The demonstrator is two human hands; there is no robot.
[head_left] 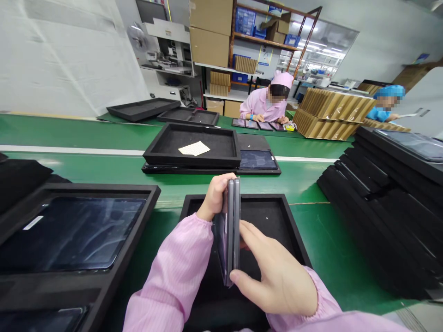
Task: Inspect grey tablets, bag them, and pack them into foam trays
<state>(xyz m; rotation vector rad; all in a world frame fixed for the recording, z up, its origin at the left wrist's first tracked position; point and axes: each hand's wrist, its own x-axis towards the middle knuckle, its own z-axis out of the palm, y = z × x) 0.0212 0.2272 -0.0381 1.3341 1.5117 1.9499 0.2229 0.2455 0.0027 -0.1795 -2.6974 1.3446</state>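
Note:
Two dark tablets (232,230) stand on edge, pressed face to face, above a black foam tray (272,230). My left hand (216,196) is closed round their far end, thumb near the top edge. From the right side, my right hand (280,269) holds their near part, its thumb at the lower corner and its fingers against the right tablet's face. Part of those fingers is hidden behind the tablet. To the left, another black foam tray (150,198) holds a tablet (76,233) lying flat with a white label.
At right stands a tall stack of black foam trays (380,207). Ahead on the green bench (304,180) are a tray (162,147) with a yellowish paper sheet (194,148) and a tablet (258,159). Across sits a person in pink (265,103) near several tablets; cardboard dividers (328,113) stand beside.

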